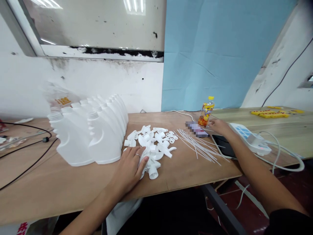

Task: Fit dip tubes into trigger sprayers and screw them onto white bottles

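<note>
My left hand rests on the near left edge of a pile of white plastic spray heads, fingers loosely spread and thumb to the right. Out to the right, my right hand is beside a drink bottle with a yellow cap; its fingertips are small in view, and whether they touch the bottle is unclear. Thin white tubes lie fanned out between the pile and my right forearm. Small white rings sit at the pile's right side. White jugs without caps stand in rows left of the pile.
A pixelated phone lies before the bottle, and a dark phone lies under my right forearm. A white power strip with cables is farther right. Yellow pieces lie at the back right. Black cables cross the table's left side.
</note>
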The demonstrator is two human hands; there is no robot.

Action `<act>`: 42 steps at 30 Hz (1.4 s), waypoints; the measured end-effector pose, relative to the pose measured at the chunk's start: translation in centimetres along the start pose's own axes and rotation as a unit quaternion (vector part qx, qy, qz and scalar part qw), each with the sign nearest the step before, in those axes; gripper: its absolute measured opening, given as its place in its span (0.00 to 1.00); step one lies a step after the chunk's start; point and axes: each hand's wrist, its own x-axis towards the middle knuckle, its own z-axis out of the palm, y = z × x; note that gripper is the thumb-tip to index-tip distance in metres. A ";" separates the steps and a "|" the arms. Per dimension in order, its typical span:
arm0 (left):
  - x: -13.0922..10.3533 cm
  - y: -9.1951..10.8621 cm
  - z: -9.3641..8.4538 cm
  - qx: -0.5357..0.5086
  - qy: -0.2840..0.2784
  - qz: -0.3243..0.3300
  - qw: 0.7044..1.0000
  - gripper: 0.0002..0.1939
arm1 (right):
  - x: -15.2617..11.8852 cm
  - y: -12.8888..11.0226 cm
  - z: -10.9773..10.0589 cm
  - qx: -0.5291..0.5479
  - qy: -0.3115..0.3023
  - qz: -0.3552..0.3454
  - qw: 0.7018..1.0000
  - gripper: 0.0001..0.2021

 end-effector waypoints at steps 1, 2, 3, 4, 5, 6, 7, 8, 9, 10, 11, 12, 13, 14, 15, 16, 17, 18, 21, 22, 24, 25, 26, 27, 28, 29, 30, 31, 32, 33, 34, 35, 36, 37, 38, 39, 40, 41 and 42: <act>0.0 0.0 0.0 0.001 -0.006 0.001 1.000 0.23 | -0.1 -1.3 0.2 0.016 -0.013 -0.042 0.999 0.06; -0.1 0.0 0.0 0.002 -0.009 0.002 1.000 0.24 | -0.2 -2.8 0.4 0.033 -0.030 -0.086 0.995 0.07; -0.1 0.0 0.1 0.003 -0.010 0.004 1.000 0.24 | -0.3 -4.4 0.8 0.049 -0.048 -0.127 0.990 0.08; -0.2 0.0 0.1 0.005 -0.009 0.007 1.000 0.24 | -0.5 -6.0 1.3 0.064 -0.066 -0.169 0.981 0.10; -0.2 0.0 0.1 0.007 -0.008 0.009 1.000 0.25 | -0.7 -7.6 1.8 0.076 -0.087 -0.208 0.971 0.11; -0.3 -0.1 0.1 0.009 -0.009 0.011 1.000 0.25 | -0.9 -9.2 2.4 0.088 -0.117 -0.260 0.955 0.12; -0.3 -0.1 0.2 0.010 -0.010 0.013 1.000 0.25 | -1.0 -10.6 3.1 0.091 -0.148 -0.327 0.929 0.15; -0.3 -0.1 0.2 0.009 -0.013 0.016 1.000 0.26 | -1.0 -11.8 3.8 0.083 -0.171 -0.369 0.910 0.18; -0.4 -0.2 0.2 0.006 -0.014 0.018 1.000 0.26 | -0.9 -12.8 4.5 0.069 -0.187 -0.392 0.898 0.21; -0.4 -0.2 0.2 0.002 -0.014 0.021 1.000 0.26 | -0.6 -13.6 5.2 0.055 -0.197 -0.402 0.892 0.22; -0.4 -0.2 0.2 -0.003 -0.012 0.025 1.000 0.26 | -0.2 -14.2 5.9 0.043 -0.202 -0.401 0.892 0.22; -0.4 -0.2 0.2 -0.008 -0.008 0.027 1.000 0.26 | 0.3 -14.5 6.5 0.034 -0.205 -0.397 0.894 0.23; -0.5 -0.2 0.2 -0.011 -0.005 0.029 0.999 0.26 | 0.8 -14.7 7.0 0.029 -0.206 -0.393 0.896 0.24; -0.5 -0.2 0.2 -0.013 -0.004 0.030 0.999 0.26 | 1.3 -14.7 7.4 0.026 -0.207 -0.390 0.897 0.25; -0.5 -0.2 0.2 -0.013 -0.004 0.030 0.999 0.26 | 1.7 -14.6 7.7 0.023 -0.209 -0.388 0.897 0.25; -0.5 -0.2 0.2 -0.013 -0.005 0.030 0.999 0.26 | 1.9 -14.4 7.9 0.021 -0.209 -0.386 0.898 0.25; -0.5 -0.2 0.3 -0.012 -0.007 0.030 0.999 0.27 | 2.1 -14.2 7.9 0.018 -0.207 -0.384 0.900 0.24; -0.6 -0.3 0.3 -0.011 -0.007 0.030 0.999 0.27 | 2.0 -14.0 7.8 0.017 -0.204 -0.381 0.902 0.24; -0.6 -0.2 0.4 -0.005 -0.003 0.031 0.999 0.28 | 1.1 -13.7 7.2 0.018 -0.188 -0.380 0.906 0.24; -0.6 -0.2 0.4 -0.002 -0.001 0.031 1.000 0.28 | 0.6 -13.8 7.1 0.022 -0.186 -0.386 0.903 0.24; -0.6 -0.2 0.5 0.006 0.004 0.030 1.000 0.30 | -0.4 -14.1 6.8 0.041 -0.196 -0.412 0.889 0.25; -0.7 -0.2 0.6 0.008 0.006 0.029 1.000 0.31 | -0.8 -14.4 6.7 0.053 -0.206 -0.426 0.880 0.26; -0.7 -0.2 0.7 0.010 0.008 0.029 1.000 0.31 | -1.2 -14.6 6.6 0.064 -0.214 -0.435 0.872 0.25; -0.7 -0.3 0.8 0.011 0.011 0.029 0.999 0.31 | -1.5 -14.7 6.5 0.072 -0.218 -0.438 0.869 0.25; -0.7 -0.4 0.8 0.011 0.017 0.030 0.999 0.30 | -1.6 -14.8 6.4 0.076 -0.217 -0.435 0.871 0.24; -0.6 -0.5 0.9 0.009 0.025 0.032 0.999 0.28 | -1.8 -14.8 6.3 0.075 -0.211 -0.427 0.876 0.23; -0.6 -0.5 0.8 0.005 0.035 0.034 0.999 0.27 | -1.9 -14.8 6.1 0.074 -0.201 -0.418 0.883 0.23; -0.6 -0.5 0.7 -0.003 0.049 0.036 0.998 0.25 | -2.0 -14.7 5.8 0.075 -0.189 -0.411 0.889 0.22; -0.5 -0.5 0.6 -0.013 0.066 0.039 0.997 0.23 | -2.2 -14.6 5.6 0.079 -0.180 -0.406 0.892 0.21; -0.5 -0.3 0.3 -0.023 0.087 0.040 0.995 0.22 | -2.3 -14.4 5.3 0.085 -0.173 -0.405 0.894 0.20; -0.6 -0.1 0.0 -0.032 0.111 0.038 0.993 0.21 | -2.6 -14.3 5.1 0.091 -0.167 -0.405 0.894 0.19; -0.6 0.1 -0.3 -0.040 0.134 0.034 0.990 0.20 | -2.9 -14.2 4.9 0.096 -0.162 -0.405 0.894 0.17; -0.8 0.5 -0.7 -0.051 0.150 0.029 0.987 0.20 | -3.1 -14.2 4.9 0.097 -0.160 -0.406 0.894 0.15; -1.0 0.8 -1.0 -0.069 0.154 0.028 0.985 0.20 | -3.4 -14.2 4.9 0.095 -0.161 -0.407 0.894 0.13; -1.1 1.3 -1.3 -0.099 0.144 0.032 0.984 0.21 | -3.7 -14.3 4.9 0.091 -0.164 -0.408 0.894 0.12; -1.3 1.7 -1.5 -0.137 0.120 0.037 0.982 0.21 | -3.9 -14.4 5.0 0.089 -0.168 -0.407 0.893 0.11; -1.3 2.2 -1.6 -0.178 0.088 0.045 0.979 0.20 | -4.0 -14.6 5.2 0.089 -0.172 -0.406 0.893 0.10; -1.3 2.7 -1.5 -0.214 0.055 0.051 0.974 0.19 | -4.1 -14.7 5.3 0.091 -0.175 -0.405 0.893 0.09; -1.1 3.3 -1.4 -0.241 0.024 0.054 0.969 0.18 | -4.2 -14.9 5.4 0.096 -0.176 -0.405 0.892 0.09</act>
